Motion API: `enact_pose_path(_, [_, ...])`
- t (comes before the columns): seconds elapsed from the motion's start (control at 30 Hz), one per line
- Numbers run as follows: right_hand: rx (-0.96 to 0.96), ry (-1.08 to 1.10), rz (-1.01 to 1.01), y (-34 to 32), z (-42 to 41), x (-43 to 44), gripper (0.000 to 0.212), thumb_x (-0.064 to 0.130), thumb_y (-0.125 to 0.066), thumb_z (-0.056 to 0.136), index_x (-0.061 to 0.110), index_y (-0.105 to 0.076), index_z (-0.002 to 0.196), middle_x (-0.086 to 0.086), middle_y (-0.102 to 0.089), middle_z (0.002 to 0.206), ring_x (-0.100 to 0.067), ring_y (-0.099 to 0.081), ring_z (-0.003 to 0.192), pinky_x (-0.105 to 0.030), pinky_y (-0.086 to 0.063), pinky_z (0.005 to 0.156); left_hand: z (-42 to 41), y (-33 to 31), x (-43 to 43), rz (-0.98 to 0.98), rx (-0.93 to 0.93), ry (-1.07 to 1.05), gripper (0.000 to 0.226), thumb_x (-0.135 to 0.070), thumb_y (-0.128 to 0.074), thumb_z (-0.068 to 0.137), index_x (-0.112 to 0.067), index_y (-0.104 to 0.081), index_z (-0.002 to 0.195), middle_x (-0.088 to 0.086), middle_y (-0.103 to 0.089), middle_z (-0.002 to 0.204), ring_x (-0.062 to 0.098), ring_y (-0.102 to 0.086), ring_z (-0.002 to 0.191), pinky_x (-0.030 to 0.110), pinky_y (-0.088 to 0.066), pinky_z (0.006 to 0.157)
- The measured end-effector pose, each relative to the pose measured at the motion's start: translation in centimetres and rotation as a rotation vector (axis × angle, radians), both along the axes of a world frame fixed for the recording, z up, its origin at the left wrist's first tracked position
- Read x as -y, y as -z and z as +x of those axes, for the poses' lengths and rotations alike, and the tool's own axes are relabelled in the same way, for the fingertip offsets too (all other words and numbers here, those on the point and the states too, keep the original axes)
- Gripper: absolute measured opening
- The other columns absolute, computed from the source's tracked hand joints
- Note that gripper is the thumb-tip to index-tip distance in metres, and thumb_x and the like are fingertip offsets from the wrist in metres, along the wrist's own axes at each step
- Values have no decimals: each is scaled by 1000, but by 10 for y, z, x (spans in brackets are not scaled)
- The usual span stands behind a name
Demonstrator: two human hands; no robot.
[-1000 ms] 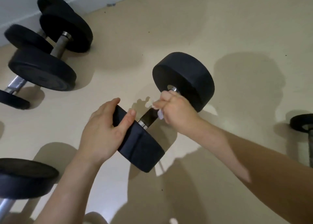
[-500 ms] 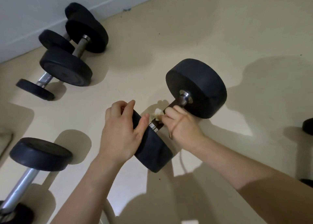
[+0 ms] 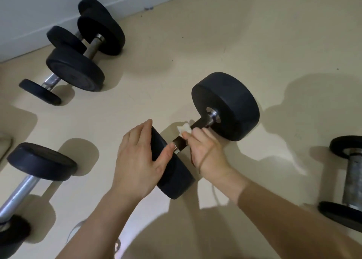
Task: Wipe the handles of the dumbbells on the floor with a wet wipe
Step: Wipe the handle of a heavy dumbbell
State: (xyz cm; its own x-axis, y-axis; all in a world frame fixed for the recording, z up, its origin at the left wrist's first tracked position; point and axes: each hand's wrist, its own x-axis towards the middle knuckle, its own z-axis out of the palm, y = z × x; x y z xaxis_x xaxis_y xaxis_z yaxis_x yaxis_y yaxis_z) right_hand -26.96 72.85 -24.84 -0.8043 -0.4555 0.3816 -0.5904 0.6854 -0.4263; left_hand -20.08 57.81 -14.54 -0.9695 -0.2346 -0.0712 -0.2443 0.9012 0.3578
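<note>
A black dumbbell point(image 3: 231, 105) lies on the beige floor in the middle, its dark handle point(image 3: 199, 124) running between two thick round weights. My left hand point(image 3: 139, 158) grips the rim of the near weight point(image 3: 174, 180), thumb over its inner face. My right hand point(image 3: 207, 150) is closed around the handle's near half, holding a crumpled white wet wipe point(image 3: 184, 129) against the bar. Part of the handle is hidden under my right hand.
Two dumbbells point(image 3: 92, 43) lie together at the back left near the white wall. A chrome-handled dumbbell point(image 3: 29, 180) is at the front left. A grey-handled dumbbell point(image 3: 352, 180) lies at the right edge. Bare floor stretches behind the middle dumbbell.
My right hand with the wipe has slid along the handle from the far weight toward the near weight. My left hand stays on the near weight. The view has shifted.
</note>
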Motion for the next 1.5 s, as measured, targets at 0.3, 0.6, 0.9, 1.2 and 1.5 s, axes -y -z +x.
enact_pose_path(0.3, [35,-18,15,-8,23,-9,26,0,-59,75,7,-70,97,-7,-58,80,-22,-52,73,-30,-48,63,0,5,0,143,157,-41,111,-72,-62,67,-4,-22,144,13,-31,150,30,-24,137,45,-27,112])
enact_pose_path(0.6, [18,-88,252,-17,18,-30,44,-1,-76,54,11,-73,97,-8,-61,81,-27,-58,69,-27,-51,62,30,3,-21,-146,105,156,120,-87,-25,65,1,-24,145,18,-33,148,34,-30,136,46,-26,113])
enact_pose_path(0.9, [42,-38,321,-24,24,-46,28,4,-67,72,9,-73,99,-9,-64,94,-31,-57,91,-36,-51,81,44,-5,-15,71,60,271,107,-72,-55,65,-17,-18,150,-3,-23,149,16,-16,135,25,-22,109])
enact_pose_path(1.2, [10,10,419,-41,44,-74,34,6,-79,62,8,-74,96,-7,-67,89,-28,-62,87,-34,-54,78,57,-5,-25,16,81,398,102,-74,-34,67,-18,-17,150,-2,-14,158,20,-14,132,37,-27,106])
enact_pose_path(1.5, [79,108,393,-32,59,-71,32,-3,-74,64,6,-71,94,-11,-64,88,-31,-60,83,-38,-56,67,47,-8,-28,309,42,514,73,-56,-56,69,-40,-42,138,-47,-22,130,8,-23,114,27,-22,93])
